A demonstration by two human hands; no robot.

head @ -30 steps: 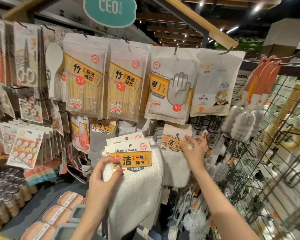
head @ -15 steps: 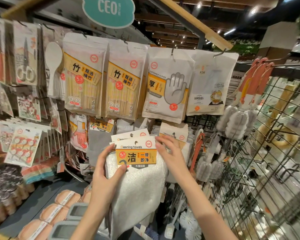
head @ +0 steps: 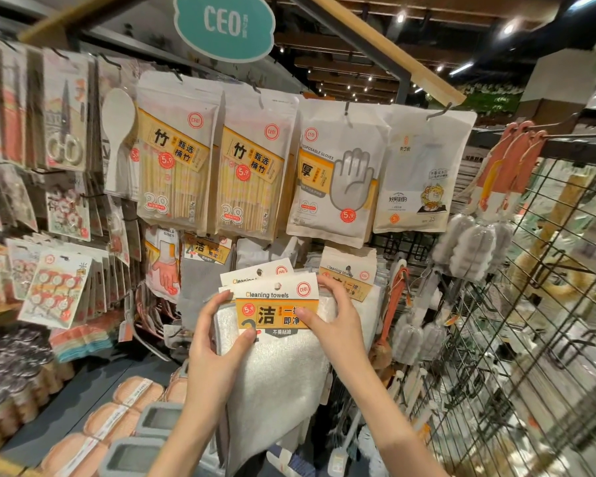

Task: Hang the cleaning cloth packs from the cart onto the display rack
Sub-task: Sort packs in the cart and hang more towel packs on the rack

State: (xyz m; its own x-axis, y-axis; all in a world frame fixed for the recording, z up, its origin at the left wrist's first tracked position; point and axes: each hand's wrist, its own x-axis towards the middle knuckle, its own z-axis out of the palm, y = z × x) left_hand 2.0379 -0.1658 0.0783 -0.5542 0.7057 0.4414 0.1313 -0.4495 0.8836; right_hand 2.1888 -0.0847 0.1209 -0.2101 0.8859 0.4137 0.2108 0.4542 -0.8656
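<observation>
A white cleaning cloth pack (head: 276, 359) is held up in front of the display rack (head: 403, 242), just left of a like pack already hanging (head: 350, 273). Its card header (head: 277, 299) is pinched at the left edge by the left hand (head: 217, 342) and at the right by the right hand (head: 334, 325), thumbs in front. At least one further header (head: 255, 275) is fanned behind it. The hook meant for it is hidden. For a clean hang, the punched hole at the header's top is best brought level with the hook tip, the card kept flat, and the front pack threaded alone.
</observation>
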